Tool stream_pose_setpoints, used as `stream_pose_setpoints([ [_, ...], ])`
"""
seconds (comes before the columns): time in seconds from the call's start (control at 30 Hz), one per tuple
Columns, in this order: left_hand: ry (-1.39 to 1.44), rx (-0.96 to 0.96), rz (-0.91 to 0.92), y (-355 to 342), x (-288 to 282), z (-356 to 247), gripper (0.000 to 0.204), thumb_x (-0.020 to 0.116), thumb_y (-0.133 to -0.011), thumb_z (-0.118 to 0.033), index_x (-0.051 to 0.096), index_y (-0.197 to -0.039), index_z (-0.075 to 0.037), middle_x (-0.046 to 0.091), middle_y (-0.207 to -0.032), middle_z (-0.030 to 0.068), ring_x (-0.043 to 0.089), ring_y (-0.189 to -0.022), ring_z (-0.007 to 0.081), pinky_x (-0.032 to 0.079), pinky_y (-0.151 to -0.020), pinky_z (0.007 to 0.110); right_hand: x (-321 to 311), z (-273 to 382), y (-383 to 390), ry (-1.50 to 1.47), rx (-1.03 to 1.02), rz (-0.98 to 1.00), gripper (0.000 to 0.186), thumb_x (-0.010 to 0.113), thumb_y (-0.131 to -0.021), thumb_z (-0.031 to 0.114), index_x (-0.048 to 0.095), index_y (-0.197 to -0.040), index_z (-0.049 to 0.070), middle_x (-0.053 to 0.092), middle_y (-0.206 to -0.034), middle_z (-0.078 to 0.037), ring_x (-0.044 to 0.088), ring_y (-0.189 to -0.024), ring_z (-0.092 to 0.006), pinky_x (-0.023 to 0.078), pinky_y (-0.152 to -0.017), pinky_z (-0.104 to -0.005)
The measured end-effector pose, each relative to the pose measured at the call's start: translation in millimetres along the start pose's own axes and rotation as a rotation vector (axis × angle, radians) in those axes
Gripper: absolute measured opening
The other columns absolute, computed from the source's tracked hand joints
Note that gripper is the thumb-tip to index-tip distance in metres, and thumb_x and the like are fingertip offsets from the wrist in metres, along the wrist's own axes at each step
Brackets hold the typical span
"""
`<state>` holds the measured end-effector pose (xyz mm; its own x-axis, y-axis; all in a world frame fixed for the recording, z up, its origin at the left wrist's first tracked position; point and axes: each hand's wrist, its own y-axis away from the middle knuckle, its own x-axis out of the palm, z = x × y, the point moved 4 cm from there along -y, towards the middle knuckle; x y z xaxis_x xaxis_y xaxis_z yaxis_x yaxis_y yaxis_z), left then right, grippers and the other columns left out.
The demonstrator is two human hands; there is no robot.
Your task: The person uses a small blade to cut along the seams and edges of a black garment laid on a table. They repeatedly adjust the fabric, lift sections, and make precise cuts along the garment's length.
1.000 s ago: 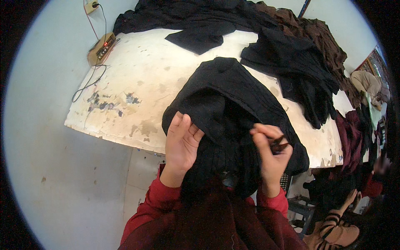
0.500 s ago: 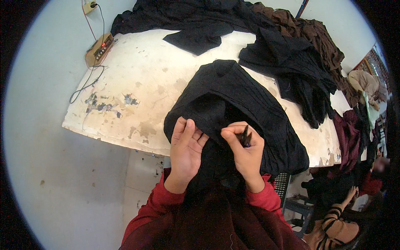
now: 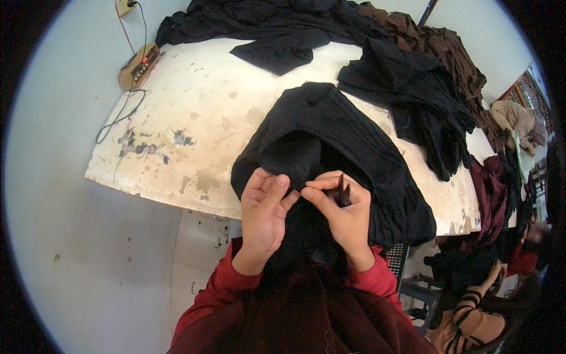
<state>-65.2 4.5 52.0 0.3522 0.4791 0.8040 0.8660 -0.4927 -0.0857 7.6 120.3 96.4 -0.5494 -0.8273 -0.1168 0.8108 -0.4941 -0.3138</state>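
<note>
A black garment (image 3: 377, 171) with pleat-like lines lies bunched on the table in front of me, its near part hanging toward my lap. My left hand (image 3: 263, 209) pinches an edge of this cloth between thumb and fingers, palm turned up. Close beside it, my right hand (image 3: 342, 209) has thumb and forefinger pressed together at the same edge; whatever is between those tips is too small to make out. Tucked in the right palm are small dark thread snips (image 3: 342, 192), points upward and partly hidden by the fingers.
The pale, stained table (image 3: 194, 118) carries more black cloth (image 3: 413, 100) and brown cloth (image 3: 454, 65) behind. A power strip (image 3: 140, 66) with cables sits at the far left corner. Maroon cloth (image 3: 489, 189) hangs at right; another person's striped sleeve (image 3: 471, 312) shows at lower right.
My right hand has moved left, its fingertips now nearly meeting my left hand at the cloth. The snips have turned more upright in the palm. A fold of cloth above the left fingers has lifted.
</note>
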Motion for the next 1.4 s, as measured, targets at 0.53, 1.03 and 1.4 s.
stream_pose_setpoints([
  [0.53, 0.108, -0.099, -0.021, -3.6, -5.6, -0.7, 0.013, 0.052, -0.098, -0.010, 0.054, -0.110, -0.010, 0.066, -0.099, 0.0038, 0.067, -0.092, 0.0146, 0.063, -0.075, 0.031, -30.5, 25.6, -2.3, 0.590, -0.376, 0.187, 0.034, 0.080, -0.071, 0.020, 0.071, -0.102, 0.010, 0.067, -0.075, -0.005, 0.066, -0.067, -0.0191, 0.047, -0.057, -0.0272],
  [1.03, 0.098, -0.119, -0.056, -1.5, 1.5, -4.5, 0.008, 0.054, -0.097, -0.008, 0.054, -0.104, -0.009, 0.065, -0.095, 0.0027, 0.067, -0.093, 0.0147, 0.062, -0.078, 0.034, -23.2, 32.5, -1.2, 0.663, -0.542, 0.075, 0.017, 0.077, -0.074, 0.018, 0.073, -0.089, 0.011, 0.071, -0.077, -0.005, 0.065, -0.059, -0.0184, 0.045, -0.052, -0.0273],
  [1.4, 0.085, -0.042, 0.050, 3.7, 0.3, 1.6, 0.005, 0.057, -0.095, -0.008, 0.053, -0.096, -0.010, 0.066, -0.091, 0.0034, 0.066, -0.089, 0.0141, 0.060, -0.079, 0.033, -1.1, 35.0, -11.9, 0.366, -0.385, 0.103, 0.033, 0.081, -0.067, 0.010, 0.071, -0.098, 0.006, 0.062, -0.087, -0.006, 0.063, -0.078, -0.0188, 0.050, -0.068, -0.0295],
])
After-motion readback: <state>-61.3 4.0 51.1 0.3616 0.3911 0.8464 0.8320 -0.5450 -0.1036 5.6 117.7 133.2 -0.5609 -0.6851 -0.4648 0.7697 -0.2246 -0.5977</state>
